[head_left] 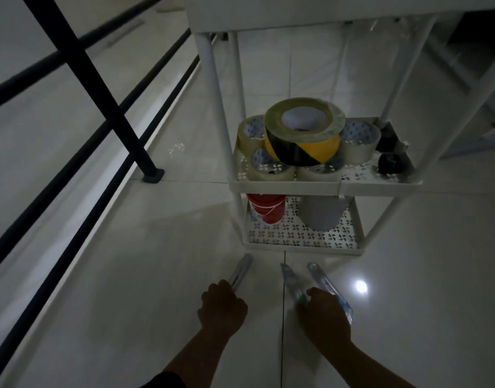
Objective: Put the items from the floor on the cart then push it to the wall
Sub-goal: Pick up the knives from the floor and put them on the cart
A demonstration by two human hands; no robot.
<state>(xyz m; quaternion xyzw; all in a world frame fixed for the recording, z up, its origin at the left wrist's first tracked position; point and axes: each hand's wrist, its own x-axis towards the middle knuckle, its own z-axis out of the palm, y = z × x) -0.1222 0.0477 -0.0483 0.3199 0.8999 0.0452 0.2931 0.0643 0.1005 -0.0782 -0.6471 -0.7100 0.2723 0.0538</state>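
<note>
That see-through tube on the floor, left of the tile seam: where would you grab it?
Probably at its near end, from above: the clear tube lies flat, pointing toward the cart, and the left hand already grips it there.

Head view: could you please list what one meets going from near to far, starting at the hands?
Left hand and right hand gripping clear tubes on the floor → cart's bottom shelf with red tape roll → middle shelf with yellow-black hazard tape.
</note>
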